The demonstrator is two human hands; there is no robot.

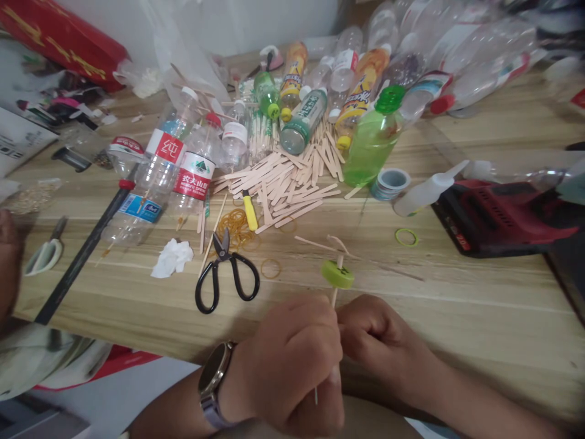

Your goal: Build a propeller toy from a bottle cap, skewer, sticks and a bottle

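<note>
- Closed tight, the grip of our left hand (pixel 292 360) wraps a thin wooden stick (pixel 334 297), fingers curled into a fist around it. The stick's lower end pokes out under the fist.
- Our right hand (pixel 379 335) is curled too, and its grip pinches the same stick from the other side, as far as we can see. The two hands touch.
- A green cap (pixel 337 274) sits threaded on the stick just above our hands, tilted, over the near edge of the desk (pixel 457 305).
- We wear a watch (pixel 214 375) on the left wrist.
- Black scissors (pixel 227 275) lie shut on the desk beyond the left hand, near a crumpled tissue (pixel 172 257) and a heap of rubber bands (pixel 235 225).
- Two clear bottles (pixel 183 171) with red labels lie on their sides at the left. They look empty of liquid, and thin sticks pass through them.
- A green bottle (pixel 372 143) with a green cap lies tilted further back. We cannot tell whether it holds liquid.
- A pile of flat craft sticks (pixel 283 183) spreads between these bottles.
- A white squeeze bottle (pixel 427 192) lies on its side beside a roll of tape (pixel 390 183), touching a red power tool (pixel 503 213).
- More bottles (pixel 411 55), mostly clear, are heaped at the far edge.
- Another person's hand (pixel 7 262) shows at the left edge, near white-handled scissors (pixel 46 253).
</note>
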